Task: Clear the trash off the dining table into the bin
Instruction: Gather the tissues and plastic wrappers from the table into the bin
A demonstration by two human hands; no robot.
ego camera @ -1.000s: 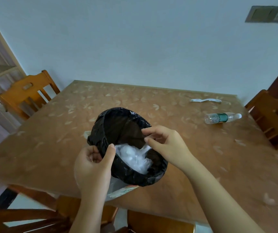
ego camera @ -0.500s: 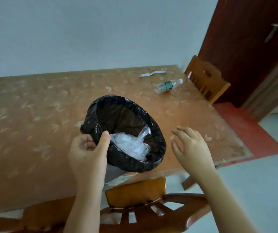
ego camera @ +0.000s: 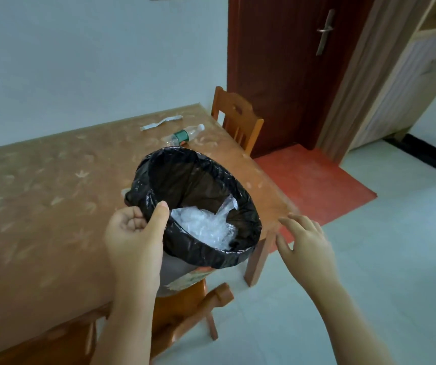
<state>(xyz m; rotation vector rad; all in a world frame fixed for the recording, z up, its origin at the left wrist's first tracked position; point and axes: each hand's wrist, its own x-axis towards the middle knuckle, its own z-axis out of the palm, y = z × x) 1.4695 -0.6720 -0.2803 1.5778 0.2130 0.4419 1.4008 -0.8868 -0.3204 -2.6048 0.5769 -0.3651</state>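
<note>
We grip the bin [ego camera: 212,256] rim with our left hand [ego camera: 132,233] to carry it; right hand [ego camera: 307,239] spread empty, maybe for the bottle [ego camera: 185,134] at twelve o'clock.

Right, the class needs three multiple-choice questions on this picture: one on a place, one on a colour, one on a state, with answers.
1. Where does the clear plastic bottle with the green label lie? A. on the floor B. on the brown patterned table C. on a chair seat
2. What colour is the plastic bag lining the round bin? A. black B. blue C. white
3. How is the right hand? A. gripping the bottle B. curled in a fist C. open, holding nothing
Answers: 1 B, it lies on its side near the table's far corner; 2 A, the black bag folds over the rim that the left hand grips; 3 C, its fingers are spread beside the bin.
</note>
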